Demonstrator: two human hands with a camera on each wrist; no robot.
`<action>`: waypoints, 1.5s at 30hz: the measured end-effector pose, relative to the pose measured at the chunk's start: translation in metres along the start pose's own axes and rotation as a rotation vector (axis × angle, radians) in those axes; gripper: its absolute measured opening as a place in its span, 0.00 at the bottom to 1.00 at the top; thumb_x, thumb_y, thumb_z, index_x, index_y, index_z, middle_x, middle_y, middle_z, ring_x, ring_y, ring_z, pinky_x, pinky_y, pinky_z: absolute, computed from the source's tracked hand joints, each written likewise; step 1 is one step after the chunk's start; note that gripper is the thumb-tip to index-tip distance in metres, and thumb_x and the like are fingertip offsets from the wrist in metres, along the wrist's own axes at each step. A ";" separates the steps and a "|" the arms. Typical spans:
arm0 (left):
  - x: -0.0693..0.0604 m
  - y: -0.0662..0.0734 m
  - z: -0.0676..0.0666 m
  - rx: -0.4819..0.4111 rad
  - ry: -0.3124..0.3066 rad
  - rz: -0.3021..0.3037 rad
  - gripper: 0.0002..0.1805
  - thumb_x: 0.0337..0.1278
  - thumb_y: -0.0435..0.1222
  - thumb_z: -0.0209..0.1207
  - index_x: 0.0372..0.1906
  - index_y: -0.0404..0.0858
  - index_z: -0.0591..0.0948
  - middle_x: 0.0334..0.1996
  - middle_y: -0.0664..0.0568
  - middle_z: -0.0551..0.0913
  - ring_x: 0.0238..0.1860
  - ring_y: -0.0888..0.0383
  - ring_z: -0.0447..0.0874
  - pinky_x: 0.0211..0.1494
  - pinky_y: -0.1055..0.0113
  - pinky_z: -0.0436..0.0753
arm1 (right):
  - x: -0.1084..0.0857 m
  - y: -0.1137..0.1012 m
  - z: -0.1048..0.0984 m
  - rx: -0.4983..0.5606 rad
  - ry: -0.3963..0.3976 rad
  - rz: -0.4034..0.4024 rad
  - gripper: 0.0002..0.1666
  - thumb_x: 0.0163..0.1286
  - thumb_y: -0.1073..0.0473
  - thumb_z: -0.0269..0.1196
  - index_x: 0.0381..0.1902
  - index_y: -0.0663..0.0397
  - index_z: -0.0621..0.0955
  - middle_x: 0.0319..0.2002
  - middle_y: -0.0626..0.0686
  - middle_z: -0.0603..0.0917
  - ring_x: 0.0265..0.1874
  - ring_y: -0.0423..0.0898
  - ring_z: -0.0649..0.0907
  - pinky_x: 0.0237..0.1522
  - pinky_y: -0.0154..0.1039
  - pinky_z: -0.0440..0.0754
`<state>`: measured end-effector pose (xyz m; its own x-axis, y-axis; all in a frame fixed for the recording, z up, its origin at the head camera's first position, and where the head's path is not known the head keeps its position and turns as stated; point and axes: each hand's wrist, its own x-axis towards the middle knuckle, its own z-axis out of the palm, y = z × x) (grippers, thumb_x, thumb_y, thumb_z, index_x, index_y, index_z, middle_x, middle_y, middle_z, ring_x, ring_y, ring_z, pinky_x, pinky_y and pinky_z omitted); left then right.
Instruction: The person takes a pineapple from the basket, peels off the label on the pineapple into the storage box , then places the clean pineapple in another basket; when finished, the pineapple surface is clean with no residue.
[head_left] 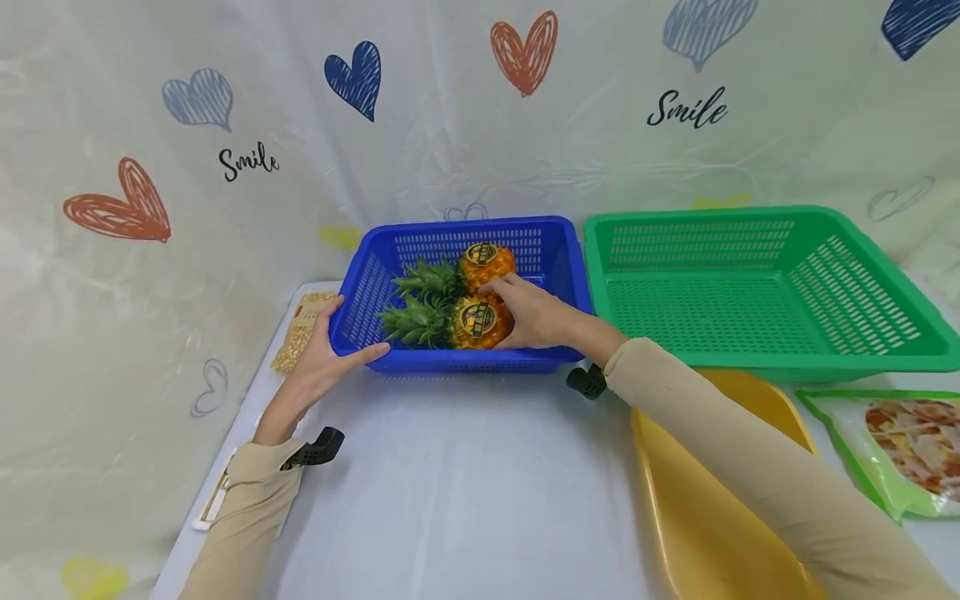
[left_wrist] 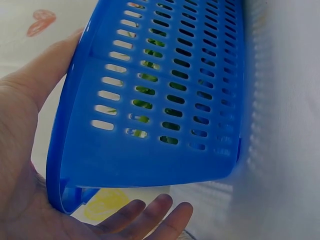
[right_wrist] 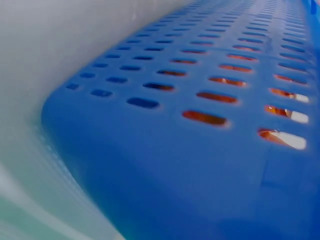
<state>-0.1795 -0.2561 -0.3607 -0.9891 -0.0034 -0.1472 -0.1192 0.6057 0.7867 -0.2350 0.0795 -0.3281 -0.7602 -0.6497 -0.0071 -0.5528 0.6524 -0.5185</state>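
Observation:
A blue perforated plastic basket holds two pineapples with green crowns and round dark labels. The rear pineapple lies just behind the front pineapple, both with crowns pointing left. My right hand grips the front pineapple at its right end, fingers over the top and thumb low. My left hand rests against the basket's front-left corner, thumb straight along the front rim and fingers along the left side. The left wrist view shows the basket corner between that thumb and fingers. In the right wrist view the basket wall hides the right hand.
To the right stands a green perforated basket. A yellow tub sits below it under the right arm, beside a green-edged food bag. A clear pack of pale grains and a partly hidden white item lie on the left.

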 end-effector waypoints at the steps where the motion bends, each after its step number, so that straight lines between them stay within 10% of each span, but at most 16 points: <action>1: 0.000 0.001 0.000 0.002 0.000 0.003 0.67 0.57 0.58 0.71 0.86 0.53 0.36 0.84 0.37 0.41 0.82 0.33 0.44 0.78 0.30 0.54 | 0.000 0.001 0.000 0.010 0.001 -0.003 0.48 0.60 0.59 0.80 0.73 0.65 0.69 0.67 0.67 0.72 0.66 0.62 0.75 0.66 0.56 0.79; 45: -0.003 0.001 0.000 -0.020 0.004 -0.009 0.66 0.58 0.58 0.71 0.86 0.54 0.37 0.85 0.39 0.41 0.83 0.35 0.43 0.79 0.31 0.52 | 0.010 0.010 0.013 0.124 0.004 -0.024 0.49 0.60 0.63 0.80 0.76 0.61 0.69 0.66 0.68 0.71 0.65 0.63 0.74 0.66 0.59 0.76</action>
<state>-0.1764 -0.2556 -0.3594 -0.9883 -0.0116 -0.1522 -0.1297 0.5893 0.7975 -0.2437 0.0745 -0.3440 -0.7487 -0.6628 0.0094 -0.5244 0.5836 -0.6200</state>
